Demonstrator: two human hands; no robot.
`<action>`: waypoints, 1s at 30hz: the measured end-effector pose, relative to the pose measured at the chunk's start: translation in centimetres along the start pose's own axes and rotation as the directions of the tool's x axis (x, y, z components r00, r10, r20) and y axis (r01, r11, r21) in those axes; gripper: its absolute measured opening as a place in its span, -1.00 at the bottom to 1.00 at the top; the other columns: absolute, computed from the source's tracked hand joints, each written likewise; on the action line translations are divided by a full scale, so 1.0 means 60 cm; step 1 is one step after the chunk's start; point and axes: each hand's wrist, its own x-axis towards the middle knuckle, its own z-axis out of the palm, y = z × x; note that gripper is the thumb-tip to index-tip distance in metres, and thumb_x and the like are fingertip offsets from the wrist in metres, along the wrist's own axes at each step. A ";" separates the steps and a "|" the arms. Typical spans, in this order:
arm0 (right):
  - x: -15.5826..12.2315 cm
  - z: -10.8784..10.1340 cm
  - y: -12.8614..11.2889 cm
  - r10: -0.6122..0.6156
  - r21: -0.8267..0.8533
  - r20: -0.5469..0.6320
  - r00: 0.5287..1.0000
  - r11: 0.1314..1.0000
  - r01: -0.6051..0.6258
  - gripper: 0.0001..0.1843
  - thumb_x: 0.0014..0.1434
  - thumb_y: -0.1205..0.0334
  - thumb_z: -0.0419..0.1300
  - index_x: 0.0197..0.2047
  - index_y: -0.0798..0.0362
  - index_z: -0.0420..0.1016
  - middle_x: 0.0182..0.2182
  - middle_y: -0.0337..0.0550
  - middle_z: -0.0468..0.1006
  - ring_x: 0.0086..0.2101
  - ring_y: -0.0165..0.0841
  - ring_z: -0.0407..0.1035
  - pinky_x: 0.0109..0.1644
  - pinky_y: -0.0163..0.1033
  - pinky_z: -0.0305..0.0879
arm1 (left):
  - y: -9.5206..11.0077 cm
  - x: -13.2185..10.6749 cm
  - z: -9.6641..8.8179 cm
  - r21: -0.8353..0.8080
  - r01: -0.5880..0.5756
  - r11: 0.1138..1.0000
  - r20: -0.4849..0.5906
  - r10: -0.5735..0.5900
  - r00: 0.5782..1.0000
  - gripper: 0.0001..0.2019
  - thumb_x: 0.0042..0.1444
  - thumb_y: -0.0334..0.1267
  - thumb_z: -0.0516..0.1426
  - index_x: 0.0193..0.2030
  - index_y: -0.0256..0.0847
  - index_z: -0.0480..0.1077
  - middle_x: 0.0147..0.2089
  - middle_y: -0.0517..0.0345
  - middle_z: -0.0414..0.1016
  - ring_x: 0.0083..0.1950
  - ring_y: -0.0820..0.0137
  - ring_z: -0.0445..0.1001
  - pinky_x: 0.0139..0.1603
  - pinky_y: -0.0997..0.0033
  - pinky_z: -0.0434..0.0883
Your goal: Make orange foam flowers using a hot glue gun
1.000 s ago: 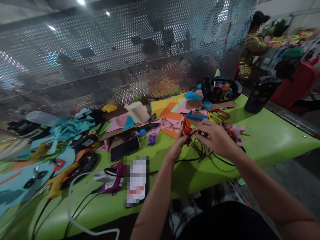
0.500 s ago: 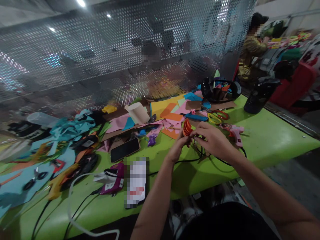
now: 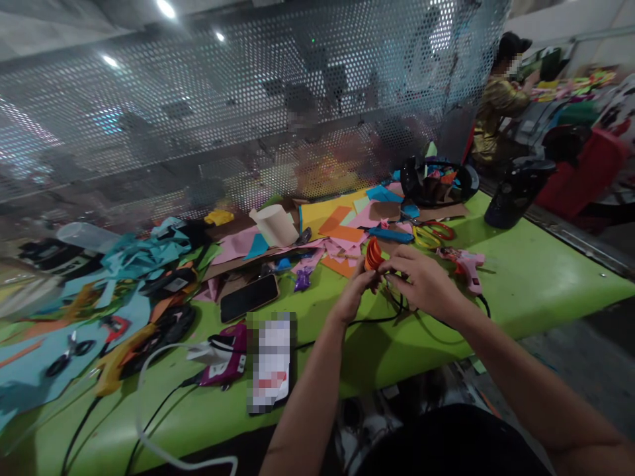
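Note:
Both my hands meet above the green table (image 3: 536, 277) and pinch a small orange folded paper piece (image 3: 373, 253). My left hand (image 3: 354, 294) holds it from below with closed fingers. My right hand (image 3: 421, 277) grips it from the right, thumb and fingers pressed on the paper. A black cable (image 3: 397, 311) runs under my hands. A pink glue gun (image 3: 464, 262) lies just right of my right hand.
Coloured paper scraps (image 3: 342, 231), scissors (image 3: 429, 233), a paper roll (image 3: 272, 226), a black phone (image 3: 248, 297), another glue gun (image 3: 225, 354) and a black bowl of scraps (image 3: 436, 178) crowd the table. A perforated metal screen (image 3: 248, 119) stands behind. Another person (image 3: 496, 106) sits at the far right.
My hands and the orange paper piece have stayed in about the same place; the fingers shifted slightly around the paper.

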 end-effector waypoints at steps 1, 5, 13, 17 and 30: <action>0.000 0.000 0.000 0.003 0.001 0.000 1.000 1.000 -0.003 -0.80 0.21 0.44 0.16 -0.17 0.03 0.56 -0.26 -0.11 0.49 -0.22 -0.28 0.43 -0.16 -0.23 0.32 | 0.001 -0.001 0.001 -0.001 0.004 1.000 -0.003 -0.004 1.000 -0.55 0.01 -0.04 0.21 0.02 -0.15 0.30 -0.31 0.23 0.40 -0.37 0.46 0.28 -0.35 0.43 0.22; 0.000 0.000 -0.002 0.019 0.016 0.000 1.000 1.000 -0.019 -0.81 0.21 0.46 0.16 -0.19 0.04 0.55 -0.26 -0.11 0.48 -0.23 -0.29 0.43 -0.16 -0.24 0.30 | 0.002 -0.002 0.001 -0.026 0.001 1.000 -0.001 -0.001 1.000 -0.56 -0.01 -0.11 0.18 0.02 -0.13 0.27 -0.31 0.24 0.37 -0.38 0.46 0.26 -0.35 0.43 0.22; 0.000 -0.002 -0.006 0.034 -0.011 -0.004 0.999 0.999 -0.034 -0.82 0.21 0.44 0.17 -0.19 0.03 0.55 -0.26 -0.13 0.46 -0.24 -0.30 0.42 -0.17 -0.24 0.27 | 0.016 -0.005 0.015 0.061 0.045 0.997 -0.050 -0.042 0.998 -0.51 -0.25 -0.38 0.23 -0.09 -0.13 0.27 -0.24 0.25 0.35 -0.21 0.42 0.29 -0.20 0.47 0.27; -0.002 0.001 -0.004 0.036 -0.026 -0.008 0.999 0.999 -0.036 -0.82 0.21 0.43 0.18 -0.18 0.01 0.55 -0.25 -0.12 0.48 -0.23 -0.29 0.43 -0.16 -0.23 0.28 | 0.023 -0.007 0.021 0.061 0.037 0.997 -0.049 -0.034 0.998 -0.51 -0.24 -0.36 0.25 -0.08 -0.14 0.29 -0.18 0.21 0.39 -0.11 0.37 0.32 -0.10 0.44 0.30; -0.002 -0.022 -0.010 0.071 0.129 -0.080 0.994 0.990 -0.060 -0.83 0.24 0.42 0.17 -0.16 0.03 0.55 -0.25 -0.09 0.49 -0.23 -0.29 0.45 -0.14 -0.21 0.34 | 0.012 -0.003 0.009 0.038 0.041 0.998 -0.041 -0.039 0.998 -0.60 -0.19 -0.40 0.20 -0.16 -0.13 0.24 -0.36 0.34 0.32 -0.41 0.52 0.14 -0.39 0.50 0.12</action>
